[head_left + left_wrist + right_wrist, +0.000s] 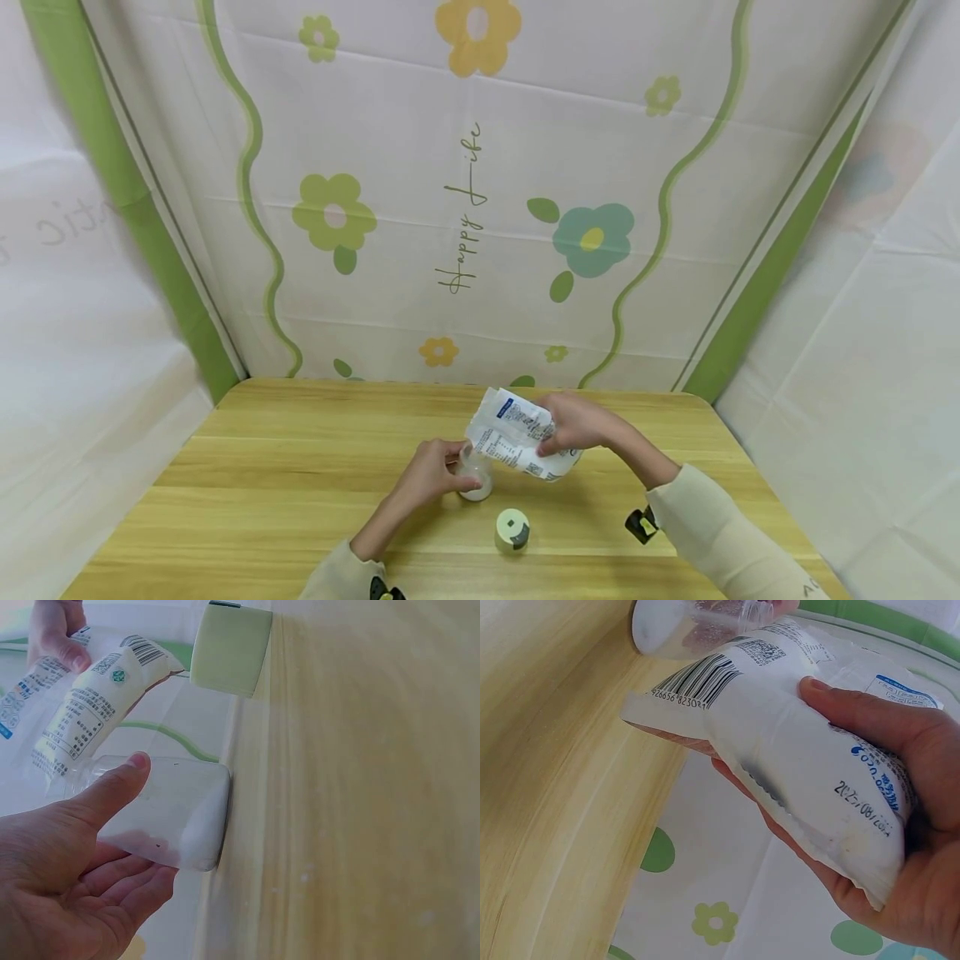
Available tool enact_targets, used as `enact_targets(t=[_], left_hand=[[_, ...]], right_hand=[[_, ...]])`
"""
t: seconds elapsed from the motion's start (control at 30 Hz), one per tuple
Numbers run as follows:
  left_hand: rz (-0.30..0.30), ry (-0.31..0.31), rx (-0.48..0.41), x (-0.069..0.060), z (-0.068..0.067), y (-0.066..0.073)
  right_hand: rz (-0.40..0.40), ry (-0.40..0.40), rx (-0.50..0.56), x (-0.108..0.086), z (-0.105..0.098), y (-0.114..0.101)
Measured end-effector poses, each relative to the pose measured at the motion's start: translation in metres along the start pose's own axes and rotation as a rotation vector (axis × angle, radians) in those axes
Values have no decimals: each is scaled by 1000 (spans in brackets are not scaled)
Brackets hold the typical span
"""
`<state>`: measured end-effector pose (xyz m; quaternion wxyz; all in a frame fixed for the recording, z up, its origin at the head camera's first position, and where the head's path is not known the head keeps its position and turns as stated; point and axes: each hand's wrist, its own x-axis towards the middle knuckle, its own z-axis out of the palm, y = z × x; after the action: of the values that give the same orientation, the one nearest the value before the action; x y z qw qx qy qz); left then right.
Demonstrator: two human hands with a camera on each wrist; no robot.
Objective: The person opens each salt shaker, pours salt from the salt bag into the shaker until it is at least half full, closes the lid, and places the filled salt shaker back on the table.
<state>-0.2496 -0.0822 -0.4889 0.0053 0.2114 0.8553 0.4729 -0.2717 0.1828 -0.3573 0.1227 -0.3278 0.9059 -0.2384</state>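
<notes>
My left hand (433, 477) holds a clear jar (169, 802) upright on the table, thumb on one side and fingers on the other. White grains or powder (206, 825) lie in the jar's bottom. Gripped in my right hand (577, 423) is a white printed plastic bag (795, 757), tilted so that its narrower end meets the jar's mouth. Whether anything is flowing out is too small to tell. A pale green cylindrical cap (512, 530) with a grey tab on top stands on the table, nearer to me than the jar.
The wooden table (300, 467) runs back to a white fabric wall (405, 250) with printed flowers. More white fabric (862, 333) closes in the right side, and the left likewise. A few white specks (304, 877) dot the tabletop near the jar.
</notes>
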Motion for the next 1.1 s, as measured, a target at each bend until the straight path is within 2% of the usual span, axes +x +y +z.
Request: enact_targets(t=[0.3, 1.1], left_hand=[[-3, 4, 21, 0, 0, 0], [-1, -4, 12, 0, 1, 0]], right_hand=[[-3, -2, -1, 0, -1, -1], [5, -12, -20, 0, -2, -3]])
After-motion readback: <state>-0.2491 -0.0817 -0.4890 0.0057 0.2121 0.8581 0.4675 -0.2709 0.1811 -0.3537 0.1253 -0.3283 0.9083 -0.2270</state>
